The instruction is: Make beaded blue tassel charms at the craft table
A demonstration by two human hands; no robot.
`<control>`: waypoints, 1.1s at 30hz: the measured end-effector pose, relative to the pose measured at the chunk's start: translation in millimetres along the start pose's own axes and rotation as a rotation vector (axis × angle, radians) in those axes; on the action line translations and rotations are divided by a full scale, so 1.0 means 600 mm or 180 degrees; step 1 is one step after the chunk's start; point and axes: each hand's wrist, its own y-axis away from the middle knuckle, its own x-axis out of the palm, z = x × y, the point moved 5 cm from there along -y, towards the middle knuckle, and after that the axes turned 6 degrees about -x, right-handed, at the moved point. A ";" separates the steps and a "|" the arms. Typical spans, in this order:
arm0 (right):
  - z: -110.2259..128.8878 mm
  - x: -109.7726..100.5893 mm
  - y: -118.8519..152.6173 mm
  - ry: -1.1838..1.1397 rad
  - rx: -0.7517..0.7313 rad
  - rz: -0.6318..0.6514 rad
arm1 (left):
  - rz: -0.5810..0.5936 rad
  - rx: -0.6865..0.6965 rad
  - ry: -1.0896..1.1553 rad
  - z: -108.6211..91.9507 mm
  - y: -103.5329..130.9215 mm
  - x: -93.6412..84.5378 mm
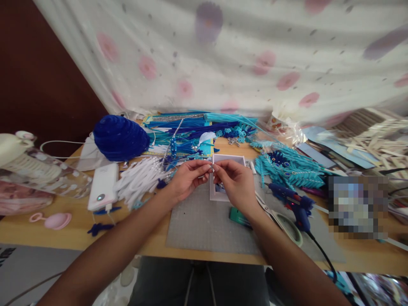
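Note:
My left hand [190, 177] and my right hand [233, 178] meet at the fingertips over a small white box [219, 195] near the middle of the table. Both are closed in a pinch around something small and pale, too small to name. Part of the box is hidden behind my right hand; small items show inside it. A grey cutting mat [197, 229] lies beneath. The green object [239, 217] rests on the mat beside my right wrist, and scissors [280, 219] lie partly behind my right forearm.
A blue glue gun [295, 203] with its cord is on the right, below turquoise fuzzy pieces [290, 170]. On the left are white fuzzy stems [140, 180], a white power bank [103, 187] and a dark blue bundle [119, 138]. Wooden sticks [379, 140] lie at the far right.

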 end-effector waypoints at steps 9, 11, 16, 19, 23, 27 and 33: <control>-0.002 0.002 0.001 -0.0014 -0.0062 0.0035 | -0.0071 0.0060 0.0003 0.003 -0.002 -0.004; -0.001 0.002 0.002 0.0016 -0.0057 0.0052 | -0.0057 0.0073 0.0003 0.003 -0.001 -0.003; 0.002 0.002 0.002 0.0040 -0.0073 0.0048 | -0.0073 0.0076 -0.0052 0.002 -0.001 -0.002; 0.002 0.002 0.001 0.0064 -0.0083 0.0035 | -0.0136 0.0126 -0.0125 0.000 -0.001 -0.002; 0.001 0.002 0.002 0.0143 -0.0108 0.0014 | -0.0132 0.0226 -0.0227 -0.003 0.000 0.000; 0.001 0.003 0.002 0.0124 -0.0089 -0.0015 | -0.0138 0.0326 -0.0344 -0.005 0.001 0.001; 0.002 0.004 0.004 0.0040 -0.0027 -0.0055 | -0.0158 0.0356 -0.0377 -0.003 0.002 0.001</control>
